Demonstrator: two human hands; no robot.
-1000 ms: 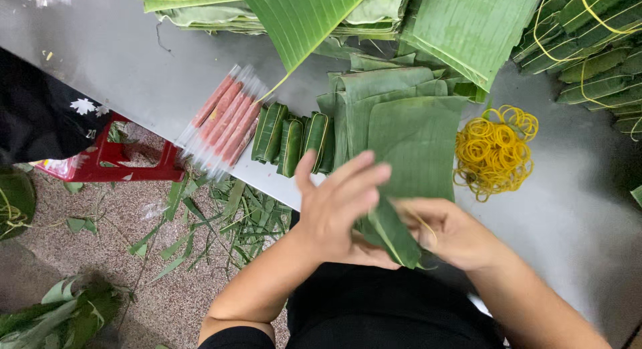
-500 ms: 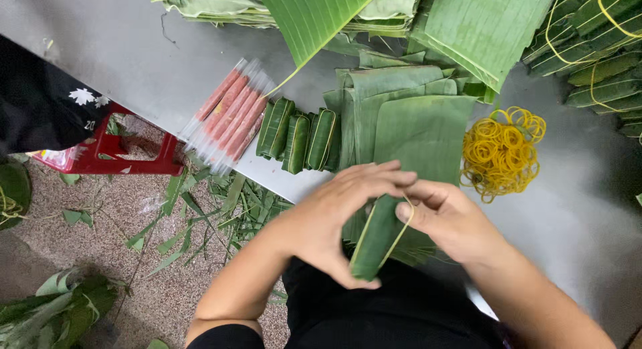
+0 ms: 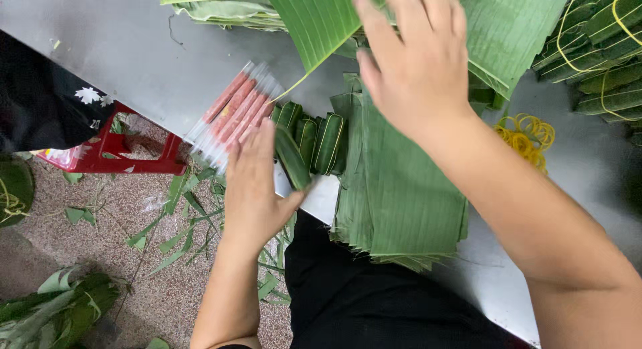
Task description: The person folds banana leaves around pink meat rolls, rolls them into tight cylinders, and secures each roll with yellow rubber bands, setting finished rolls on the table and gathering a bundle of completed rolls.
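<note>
Over on the left, the left hand (image 3: 257, 188) is flat and open, thumb side pressed on a leaf-wrapped roll (image 3: 291, 158) at the worktop (image 3: 134, 61) edge, not really gripping it. At its 12 o'clock sit the pink sausages in clear wrap (image 3: 231, 111); three more wrapped rolls (image 3: 314, 138) stand just at its 2 o'clock. Then comes the stack of cut leaves (image 3: 394, 188). The right hand (image 3: 411, 54) hovers open, fingers spread, at the stack's 12 o'clock, holding nothing. Yellow rubber bands (image 3: 528, 138) lie at its 4 o'clock.
</note>
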